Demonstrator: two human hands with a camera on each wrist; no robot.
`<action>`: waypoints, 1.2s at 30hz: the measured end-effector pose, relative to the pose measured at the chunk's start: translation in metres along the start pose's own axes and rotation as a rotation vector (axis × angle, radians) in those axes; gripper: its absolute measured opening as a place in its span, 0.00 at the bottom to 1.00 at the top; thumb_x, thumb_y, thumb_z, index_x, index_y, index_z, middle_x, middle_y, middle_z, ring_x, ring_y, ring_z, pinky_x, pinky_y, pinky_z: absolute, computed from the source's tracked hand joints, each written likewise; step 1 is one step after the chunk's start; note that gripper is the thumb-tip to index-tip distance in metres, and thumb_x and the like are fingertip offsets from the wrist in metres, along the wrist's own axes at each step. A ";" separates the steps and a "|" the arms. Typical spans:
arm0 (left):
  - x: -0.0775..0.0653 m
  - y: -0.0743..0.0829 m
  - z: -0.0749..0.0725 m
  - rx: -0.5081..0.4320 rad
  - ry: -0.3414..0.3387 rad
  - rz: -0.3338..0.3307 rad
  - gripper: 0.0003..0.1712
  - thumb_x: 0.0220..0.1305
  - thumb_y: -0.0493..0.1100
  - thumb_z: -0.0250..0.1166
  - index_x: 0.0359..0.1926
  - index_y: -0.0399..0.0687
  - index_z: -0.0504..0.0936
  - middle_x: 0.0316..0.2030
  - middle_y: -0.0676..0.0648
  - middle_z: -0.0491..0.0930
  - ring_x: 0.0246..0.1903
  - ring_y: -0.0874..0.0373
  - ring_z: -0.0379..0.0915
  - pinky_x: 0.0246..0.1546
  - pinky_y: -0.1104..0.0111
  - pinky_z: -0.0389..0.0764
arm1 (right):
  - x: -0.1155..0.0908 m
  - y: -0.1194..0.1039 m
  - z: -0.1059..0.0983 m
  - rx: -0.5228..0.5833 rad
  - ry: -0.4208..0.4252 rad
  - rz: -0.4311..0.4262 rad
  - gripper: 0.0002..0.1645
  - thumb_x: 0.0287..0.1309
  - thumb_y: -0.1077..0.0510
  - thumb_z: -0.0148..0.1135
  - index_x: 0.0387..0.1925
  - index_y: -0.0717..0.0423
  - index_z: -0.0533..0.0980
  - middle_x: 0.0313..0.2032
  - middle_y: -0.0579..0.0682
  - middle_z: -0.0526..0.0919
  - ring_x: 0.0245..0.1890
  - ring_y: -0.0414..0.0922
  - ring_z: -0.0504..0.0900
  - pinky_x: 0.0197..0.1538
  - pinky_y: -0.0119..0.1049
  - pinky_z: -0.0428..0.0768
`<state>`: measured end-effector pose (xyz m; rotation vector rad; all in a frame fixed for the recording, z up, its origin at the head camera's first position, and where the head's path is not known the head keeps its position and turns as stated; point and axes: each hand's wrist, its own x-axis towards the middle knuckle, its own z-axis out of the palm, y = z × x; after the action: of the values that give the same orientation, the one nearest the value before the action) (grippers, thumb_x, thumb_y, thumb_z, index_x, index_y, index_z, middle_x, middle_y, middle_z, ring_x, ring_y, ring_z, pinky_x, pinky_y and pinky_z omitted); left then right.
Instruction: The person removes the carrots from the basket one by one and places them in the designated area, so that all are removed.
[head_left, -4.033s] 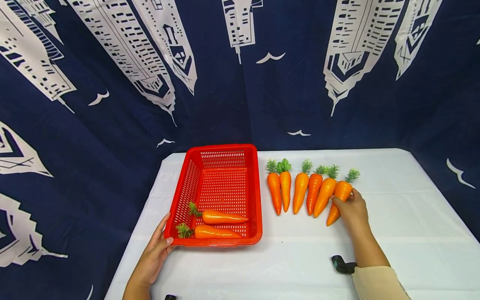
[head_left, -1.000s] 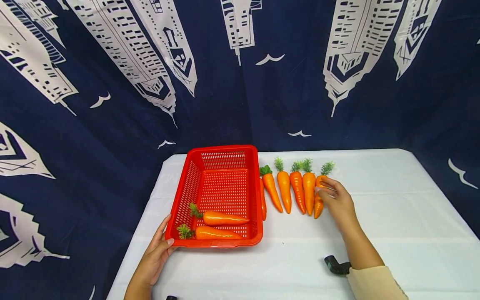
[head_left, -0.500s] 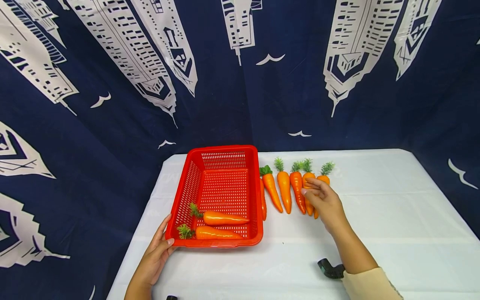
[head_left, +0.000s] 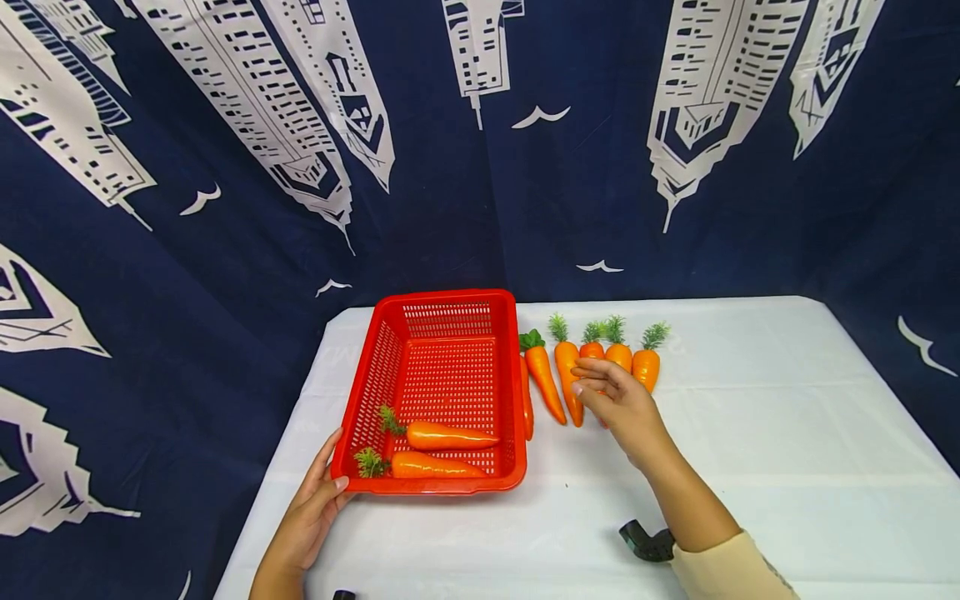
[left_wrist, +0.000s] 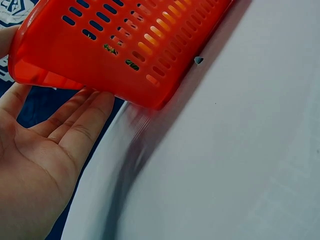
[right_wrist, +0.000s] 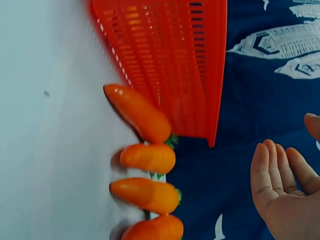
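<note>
My left hand (head_left: 303, 517) grips the near-left corner of a red plastic basket (head_left: 520, 383), thumb on the rim and fingers along the outside. Two orange carrots (head_left: 452, 436) with green tops lie crosswise at the basket's near end. To the right, several more carrots (head_left: 545, 383) stand in a row, tops pointing away; the leftmost (head_left: 527, 408) is partly hidden by the basket's side. Over this row hovers my right hand (head_left: 626, 408), fingers extended and holding nothing; it covers parts of the carrots beneath. The right wrist view shows the same hand (right_wrist: 290, 200) apart from the carrots.
A white cloth covers the table (head_left: 787, 450). Behind it hangs a dark blue curtain (head_left: 570, 200) printed with white buildings and birds. A black wrist-worn device (head_left: 647, 542) sits by the right forearm.
Over four seconds the row of carrots has shifted left against the basket. My right hand has left the rightmost carrot and moved left above the row. The left hand keeps its place.
</note>
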<state>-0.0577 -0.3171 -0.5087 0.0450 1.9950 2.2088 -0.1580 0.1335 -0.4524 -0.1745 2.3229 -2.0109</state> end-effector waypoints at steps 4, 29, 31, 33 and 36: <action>0.000 0.000 0.000 0.000 -0.002 0.003 0.40 0.77 0.36 0.47 0.82 0.63 0.43 0.76 0.50 0.48 0.63 0.71 0.69 0.60 0.74 0.76 | -0.002 -0.004 0.007 -0.004 -0.053 -0.016 0.30 0.68 0.51 0.64 0.67 0.55 0.71 0.62 0.57 0.78 0.54 0.35 0.79 0.51 0.23 0.79; 0.001 0.000 -0.001 0.016 -0.008 0.011 0.40 0.77 0.37 0.47 0.82 0.63 0.43 0.76 0.51 0.50 0.63 0.70 0.70 0.60 0.75 0.76 | -0.006 -0.031 0.050 0.062 -0.542 -0.023 0.40 0.62 0.53 0.69 0.73 0.44 0.65 0.68 0.50 0.74 0.69 0.58 0.72 0.60 0.31 0.80; 0.001 0.000 -0.001 0.016 -0.002 0.008 0.40 0.77 0.37 0.47 0.82 0.63 0.43 0.76 0.51 0.50 0.63 0.70 0.70 0.59 0.75 0.76 | -0.005 -0.031 0.054 0.055 -0.572 -0.035 0.41 0.62 0.53 0.70 0.74 0.45 0.64 0.68 0.50 0.74 0.69 0.55 0.72 0.63 0.32 0.78; 0.001 0.000 -0.001 0.017 0.001 0.005 0.40 0.77 0.37 0.47 0.82 0.63 0.43 0.76 0.50 0.50 0.63 0.71 0.70 0.59 0.75 0.76 | -0.004 -0.031 0.058 0.048 -0.602 -0.040 0.41 0.62 0.53 0.70 0.74 0.46 0.63 0.69 0.49 0.73 0.69 0.52 0.72 0.66 0.37 0.76; 0.000 0.000 -0.001 0.017 0.004 0.001 0.40 0.77 0.36 0.47 0.82 0.63 0.43 0.76 0.49 0.50 0.63 0.71 0.71 0.59 0.74 0.76 | -0.003 -0.030 0.063 0.040 -0.644 -0.040 0.43 0.62 0.53 0.70 0.75 0.45 0.62 0.70 0.48 0.71 0.70 0.50 0.71 0.70 0.44 0.72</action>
<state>-0.0581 -0.3182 -0.5093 0.0440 2.0165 2.1940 -0.1462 0.0676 -0.4322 -0.7451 1.8756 -1.6729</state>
